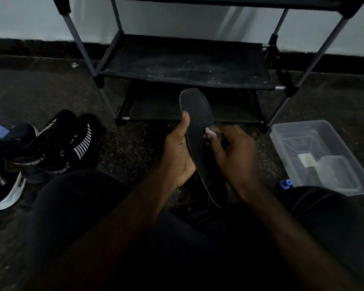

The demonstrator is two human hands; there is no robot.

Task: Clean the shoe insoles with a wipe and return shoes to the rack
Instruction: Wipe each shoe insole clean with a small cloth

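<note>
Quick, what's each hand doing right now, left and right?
Left hand: closed around the long dark flat insole, thumb on its top face.
Right hand: closed, pinching a small white wipe against that insole.

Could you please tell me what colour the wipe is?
White, seen in the head view: the wipe.

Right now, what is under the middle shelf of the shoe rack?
A lower black shelf of the shoe rack; no shoes show on its visible part. The middle shelf hides its back, and the insole held by the left hand covers a part of its middle.
</note>
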